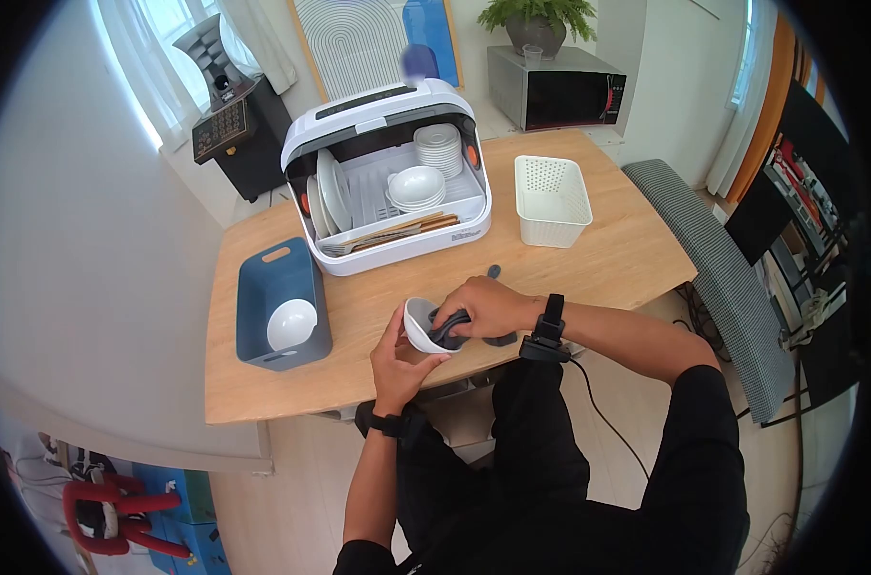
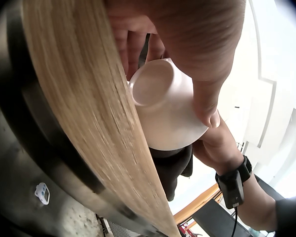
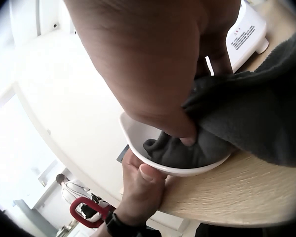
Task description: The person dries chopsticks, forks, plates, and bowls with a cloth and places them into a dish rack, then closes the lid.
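A white bowl (image 1: 417, 324) is tilted near the table's front edge, its opening toward the right hand. My left hand (image 1: 397, 369) holds it by the rim and outer wall; in the left wrist view the thumb lies along the bowl's side (image 2: 167, 118). My right hand (image 1: 493, 309) grips a dark grey cloth (image 3: 187, 150) and presses it inside the bowl. In the right wrist view, part of the cloth hangs out over the rim to the right. Some right fingers are hidden behind the hand and cloth.
Behind stands an open white dish dryer (image 1: 407, 251) with plates, bowls and cutlery. A blue bin (image 1: 253, 287) at left holds another white bowl (image 1: 292, 324). At the back right are a white basket (image 1: 553, 230) and, beyond the table, a microwave (image 1: 560, 91).
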`<state>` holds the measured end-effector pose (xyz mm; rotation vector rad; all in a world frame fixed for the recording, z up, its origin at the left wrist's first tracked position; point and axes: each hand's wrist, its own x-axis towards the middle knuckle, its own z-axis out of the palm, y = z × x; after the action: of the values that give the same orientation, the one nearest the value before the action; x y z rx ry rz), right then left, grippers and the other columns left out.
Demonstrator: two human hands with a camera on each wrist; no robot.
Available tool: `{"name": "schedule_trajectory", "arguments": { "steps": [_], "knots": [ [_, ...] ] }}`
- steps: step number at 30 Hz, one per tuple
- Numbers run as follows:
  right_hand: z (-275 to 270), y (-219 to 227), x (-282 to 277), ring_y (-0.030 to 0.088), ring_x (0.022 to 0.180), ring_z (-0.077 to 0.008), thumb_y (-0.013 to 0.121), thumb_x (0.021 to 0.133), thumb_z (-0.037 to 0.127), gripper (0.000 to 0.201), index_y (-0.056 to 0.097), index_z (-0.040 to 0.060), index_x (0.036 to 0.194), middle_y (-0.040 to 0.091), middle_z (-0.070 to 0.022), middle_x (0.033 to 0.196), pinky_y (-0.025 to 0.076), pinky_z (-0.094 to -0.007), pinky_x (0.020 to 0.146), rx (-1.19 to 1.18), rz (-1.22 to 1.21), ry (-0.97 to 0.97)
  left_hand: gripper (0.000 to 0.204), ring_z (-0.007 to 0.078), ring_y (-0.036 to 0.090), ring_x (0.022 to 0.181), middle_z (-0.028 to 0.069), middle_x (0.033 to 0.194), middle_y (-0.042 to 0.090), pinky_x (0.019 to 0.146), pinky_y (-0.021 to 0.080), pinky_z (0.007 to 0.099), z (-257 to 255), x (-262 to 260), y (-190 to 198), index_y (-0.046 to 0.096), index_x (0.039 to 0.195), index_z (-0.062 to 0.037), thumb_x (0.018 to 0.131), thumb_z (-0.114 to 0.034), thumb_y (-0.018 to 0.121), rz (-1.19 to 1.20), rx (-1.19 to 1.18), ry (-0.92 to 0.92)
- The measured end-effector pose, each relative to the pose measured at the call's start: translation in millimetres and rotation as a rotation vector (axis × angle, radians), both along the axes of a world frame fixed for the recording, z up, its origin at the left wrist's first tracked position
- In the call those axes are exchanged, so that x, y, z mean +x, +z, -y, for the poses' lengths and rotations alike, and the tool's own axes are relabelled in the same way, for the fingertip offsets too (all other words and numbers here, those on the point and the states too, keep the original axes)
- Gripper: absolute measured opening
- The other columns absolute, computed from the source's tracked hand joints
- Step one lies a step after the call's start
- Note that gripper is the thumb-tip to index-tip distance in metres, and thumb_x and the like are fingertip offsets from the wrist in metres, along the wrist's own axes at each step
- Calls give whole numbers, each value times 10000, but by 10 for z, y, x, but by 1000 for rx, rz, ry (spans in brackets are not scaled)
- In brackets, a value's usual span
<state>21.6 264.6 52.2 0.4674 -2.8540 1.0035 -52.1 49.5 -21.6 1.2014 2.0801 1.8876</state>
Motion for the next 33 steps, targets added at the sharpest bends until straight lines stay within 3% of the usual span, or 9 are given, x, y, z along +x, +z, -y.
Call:
{"name": "schedule_trajectory", "arguments": {
  "steps": [1, 4, 8, 13, 20, 23, 26, 28, 33],
  "knots": [
    [-11, -13, -4, 714, 868, -288, 783, 746, 46, 275, 765, 83, 1018, 755, -111, 969, 543, -363, 784, -152, -10, -9, 1010, 255, 632, 1191, 174, 1297, 639, 1013, 510, 372, -2, -3, -1, 433, 1469, 16, 623, -153, 959, -1, 0, -1],
    [57, 85, -29, 722, 861, -273, 787, 757, 52, 267, 771, 93, 1020, 754, -114, 963, 544, -336, 790, -243, -52, -59, 1019, 254, 642, 1177, 171, 1311, 634, 1013, 510, 373, -8, -5, -8, 407, 1489, 19, 641, -148, 946, 42, 44, 7],
    [153, 84, -77, 709, 878, -274, 785, 747, 51, 276, 771, 106, 1017, 749, -104, 970, 545, -344, 782, -222, -98, -112, 1055, 230, 672, 1126, 170, 1250, 678, 978, 522, 348, -1, -44, -28, 398, 1507, 6, 637, -200, 957, 36, 53, -19],
    [187, 72, -117, 668, 938, -264, 749, 731, 66, 258, 759, 128, 981, 727, -53, 1002, 542, -383, 766, 94, -370, -67, 1031, 222, 674, 1120, 168, 1243, 682, 991, 516, 351, 13, -49, -40, 405, 1502, 16, 659, -226, 946, 35, 64, -88],
    [136, 26, -102, 668, 940, -269, 739, 730, 73, 220, 754, 127, 943, 725, -47, 966, 540, -400, 757, 294, -319, -54, 1007, 226, 660, 1143, 170, 1270, 665, 990, 516, 351, 4, -47, -64, 413, 1494, 23, 663, -175, 945, 81, 123, -87],
    [118, 28, -67, 674, 884, -300, 731, 723, 63, 215, 757, 139, 922, 725, -67, 890, 525, -447, 766, 274, -254, -68, 1000, 233, 650, 1162, 174, 1288, 654, 992, 516, 351, 19, -32, -56, 409, 1495, 21, 663, -136, 942, 95, 136, -51],
    [86, 131, -16, 687, 790, -293, 766, 729, 79, 231, 769, 120, 956, 739, -85, 846, 525, -408, 719, 193, -93, -48, 1000, 234, 646, 1169, 177, 1294, 648, 993, 518, 353, 17, -29, -59, 405, 1497, 20, 663, -121, 939, 93, 141, -30],
    [73, 203, 25, 697, 756, -283, 784, 741, 96, 245, 776, 114, 985, 747, -104, 852, 523, -385, 707, -53, -5, -65, 1000, 233, 647, 1167, 179, 1292, 648, 993, 519, 354, 6, -43, -82, 403, 1498, 20, 665, -123, 937, 91, 154, -33],
    [82, 146, 84, 710, 789, -259, 799, 747, 120, 262, 779, 109, 1008, 753, -112, 889, 529, -357, 717, -189, -63, -112, 963, 230, 652, 1153, 172, 1293, 647, 996, 514, 353, 20, -35, -62, 397, 1505, 17, 706, -143, 909, 107, 155, -46]
  ]
}}
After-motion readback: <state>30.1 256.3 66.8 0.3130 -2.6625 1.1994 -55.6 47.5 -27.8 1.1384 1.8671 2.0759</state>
